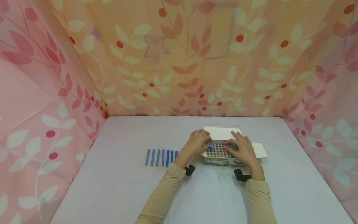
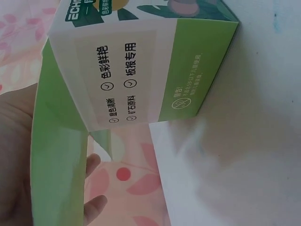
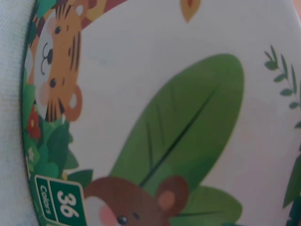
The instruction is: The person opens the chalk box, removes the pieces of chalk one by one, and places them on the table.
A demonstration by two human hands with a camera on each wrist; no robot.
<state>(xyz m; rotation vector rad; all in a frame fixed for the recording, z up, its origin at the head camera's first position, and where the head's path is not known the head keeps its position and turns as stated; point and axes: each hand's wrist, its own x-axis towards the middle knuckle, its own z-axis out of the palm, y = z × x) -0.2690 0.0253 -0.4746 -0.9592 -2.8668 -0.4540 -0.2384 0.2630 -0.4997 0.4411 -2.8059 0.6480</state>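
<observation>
An opened cardboard box (image 1: 222, 161) of chalk stands right of the table's middle, many round chalk ends (image 1: 219, 151) filling it. At its left edge, a blue chalk stick (image 1: 211, 148) pokes up above the rest. My left hand (image 1: 197, 141) is over the box's left side, thumb beside that stick; in the left wrist view, two fingertips (image 2: 95, 207) show past the green side flap (image 2: 59, 141), which hides the thumb and index finger. My right hand (image 1: 241, 147) spreads over the right part of the chalk, thumb and index finger apart. The right wrist view has only the box's printed front (image 3: 141, 103).
Left of the box, several blue and purple chalk sticks (image 1: 158, 157) lie in a spaced row, the nearest partly behind my left wrist. White lid flaps (image 1: 222, 132) fold outward at the back and a side flap (image 1: 259, 150) at the right. Patterned curtains (image 1: 179, 77) surround the white table (image 1: 120, 186).
</observation>
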